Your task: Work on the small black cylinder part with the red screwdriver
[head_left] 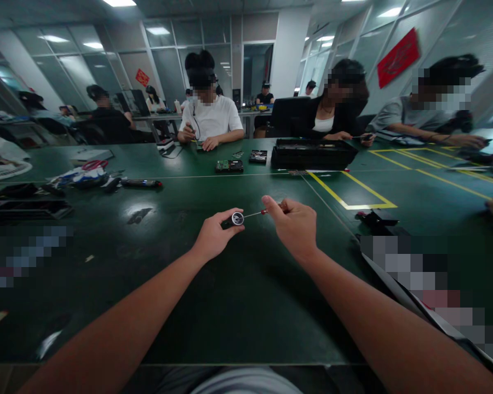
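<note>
Ceiling panels [120, 3] supply cool, fairly dim light; glass partitions [76, 68] carry reflections. The green tabletop [246, 317] shows patchy sheen, with shadow beside the right forearm [373, 312]. The left pillar [14, 65] tilts through edge distortion. Pixelated blocks [427, 276] obscure patches.

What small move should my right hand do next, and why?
Probably, the right hand should ease the screwdriver toward the middle of the round part: the left hand holds that part with its silvery face showing, and the tip seems near its rim, though contact is unclear.
</note>
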Available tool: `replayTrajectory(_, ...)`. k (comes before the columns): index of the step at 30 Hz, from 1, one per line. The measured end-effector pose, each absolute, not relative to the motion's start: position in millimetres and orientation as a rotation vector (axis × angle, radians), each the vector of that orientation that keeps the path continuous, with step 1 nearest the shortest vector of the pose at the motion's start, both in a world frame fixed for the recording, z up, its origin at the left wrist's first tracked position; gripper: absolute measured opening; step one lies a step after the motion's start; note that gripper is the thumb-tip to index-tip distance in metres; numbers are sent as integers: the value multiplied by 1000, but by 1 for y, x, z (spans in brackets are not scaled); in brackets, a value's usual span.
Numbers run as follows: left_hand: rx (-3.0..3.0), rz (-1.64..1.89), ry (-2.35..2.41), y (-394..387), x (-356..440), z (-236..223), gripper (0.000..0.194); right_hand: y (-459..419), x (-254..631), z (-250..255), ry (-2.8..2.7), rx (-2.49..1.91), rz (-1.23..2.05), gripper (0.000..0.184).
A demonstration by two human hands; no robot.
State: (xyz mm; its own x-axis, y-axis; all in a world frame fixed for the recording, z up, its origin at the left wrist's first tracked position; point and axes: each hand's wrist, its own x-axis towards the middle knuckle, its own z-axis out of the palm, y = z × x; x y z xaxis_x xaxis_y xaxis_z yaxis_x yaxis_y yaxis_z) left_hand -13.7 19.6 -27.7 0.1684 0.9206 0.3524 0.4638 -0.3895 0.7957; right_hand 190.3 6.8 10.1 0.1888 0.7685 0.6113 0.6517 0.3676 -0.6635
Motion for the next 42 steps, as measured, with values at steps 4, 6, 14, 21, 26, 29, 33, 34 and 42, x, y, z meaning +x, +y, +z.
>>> replayTrajectory(4, 1949, 1150, 1321, 20, -14, -28, 43, 3, 189, 10, -1629, -1275, 69, 55)
replayTrajectory(6, 1950, 1152, 1322, 21, -15, -29, 43, 2, 189, 10, -1697, -1260, 33, 49)
replayTrajectory(14, 1935, 1200, 1337, 26, -19, -32, 41, 1, 189, 12, -1922, -1058, 289, 19)
replayTrajectory(21, 1989, 1176, 1400, 24, -18, -32, 42, 0, 190, 13, -1832, -1222, 159, 49)
replayTrajectory(26, 2004, 1153, 1430, 25, -17, -31, 41, 1, 186, 13, -1833, -1279, 111, 45)
replayTrajectory(29, 2005, 1147, 1426, 26, -18, -30, 42, -1, 184, 12, -1856, -1238, 143, 35)
replayTrajectory(33, 1982, 1152, 1438, 26, -20, -30, 41, -2, 185, 12, -1916, -1142, 142, 29)
replayTrajectory(34, 1981, 1157, 1435, 26, -20, -30, 42, -2, 186, 12, -1924, -1127, 156, 29)
replayTrajectory(42, 2065, 1107, 1465, 24, -18, -31, 42, -1, 185, 15, -1905, -1223, 212, 37)
